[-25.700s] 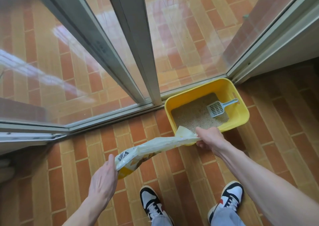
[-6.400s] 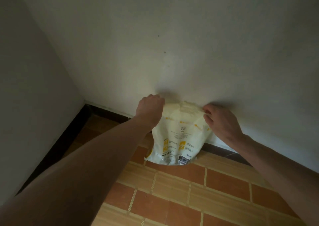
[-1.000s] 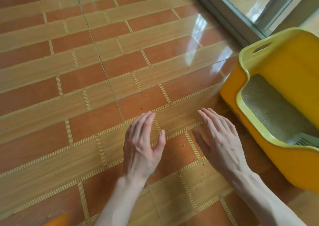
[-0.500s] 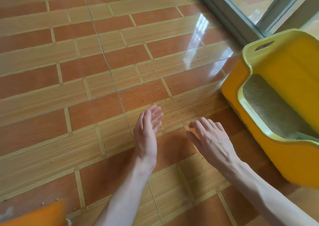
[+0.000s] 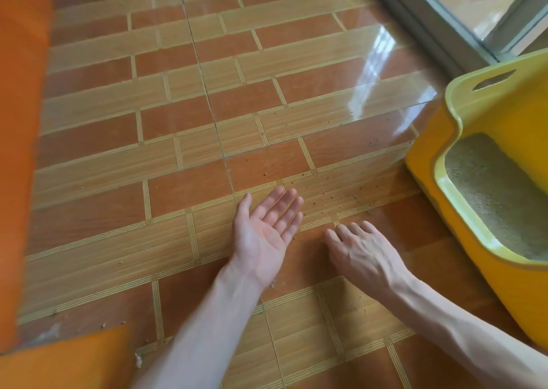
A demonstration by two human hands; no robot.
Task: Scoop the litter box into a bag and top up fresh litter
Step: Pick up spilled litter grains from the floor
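Head view is looking down at your two bare forearms reaching over a glossy floor of orange and wood-grain tan tiles (image 5: 243, 106). Your left hand (image 5: 264, 231) is lying palm up near the middle of the picture, fingers straight and loosely together, pointing toward one o'clock; it is released and holding nothing. Whether its back is touching the tile or hanging just above it cannot be told. Your right hand (image 5: 360, 253) is sitting just beside it at about three o'clock of the left one, palm down, fingers slightly bent and spread toward the floor, gripping nothing; whether the fingertips are touching the tile cannot be told either.

Small brown litter grains (image 5: 329, 194) are lying scattered on the tiles beyond your fingertips, spreading from twelve toward two o'clock and thinning out toward the box.

The yellow plastic litter box with a pale greenish rim (image 5: 453, 139) is standing at the right edge, at about three o'clock from your hands and apart from them. A slot handle is cut into its far rim. Pale grey-beige litter (image 5: 498, 192) is lying inside it.

A grey sliding-door frame (image 5: 430, 23) is running across the two o'clock corner. Blurred orange shapes (image 5: 17, 151) are covering the left edge and lower left corner; what they are cannot be told.
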